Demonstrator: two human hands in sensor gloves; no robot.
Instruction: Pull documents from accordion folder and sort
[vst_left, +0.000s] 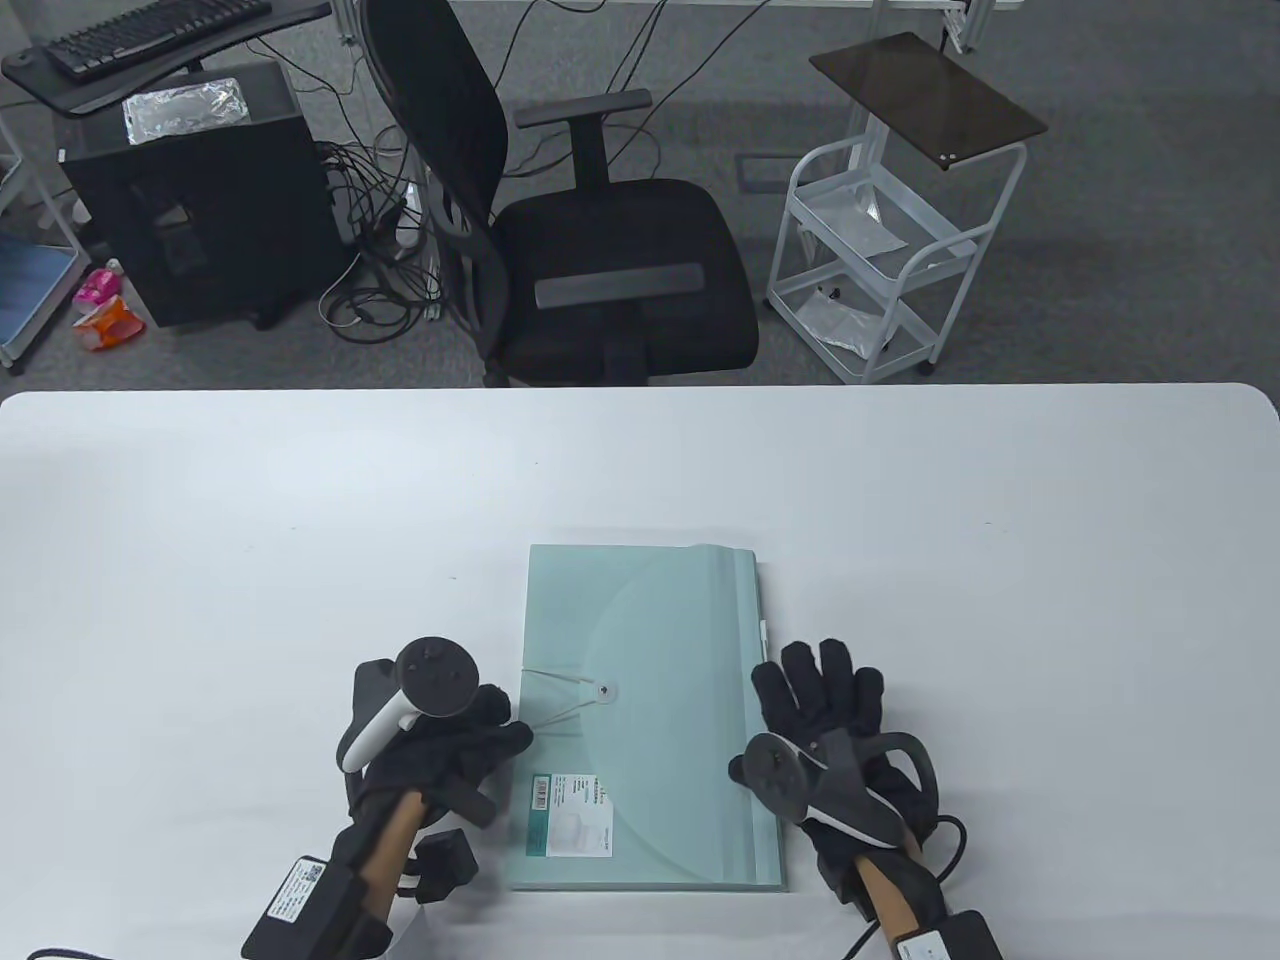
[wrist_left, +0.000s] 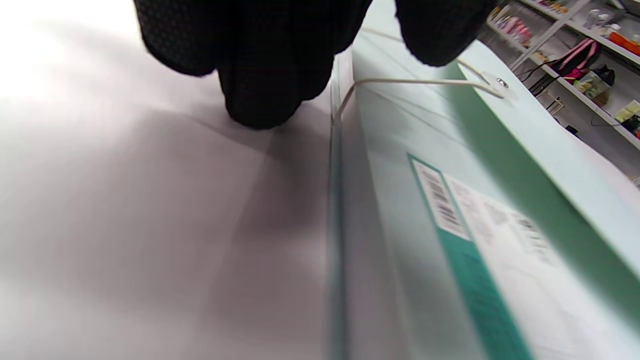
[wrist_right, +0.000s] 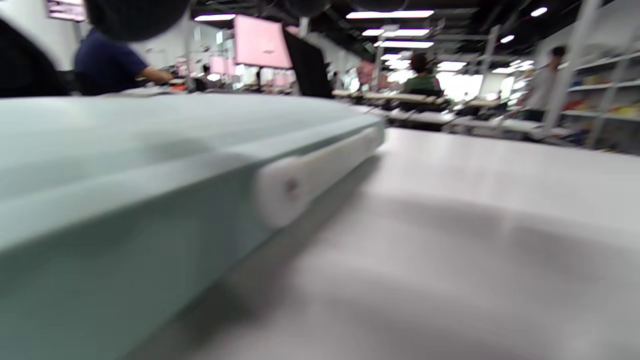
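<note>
Hands sat nearest camera, lower frame. Your left hand (vst_left: 440, 745) lay curled at folder's left edge, fingertips by cord, gripping nothing I could see. Your right hand (vst_left: 835, 725) lay spread flat beside right edge, released. Folder (vst_left: 645, 715) lay closed, lower centre of table (vst_left: 200, 560), cord (wrist_left: 415, 81) looped to button (vst_left: 604, 690).

Risks: tugging cord sideways could drag folder; lifting flap fast could spill documents.

Chair (vst_left: 600, 230), cart (vst_left: 890, 260) stood upper frame, clear of reach.
</note>
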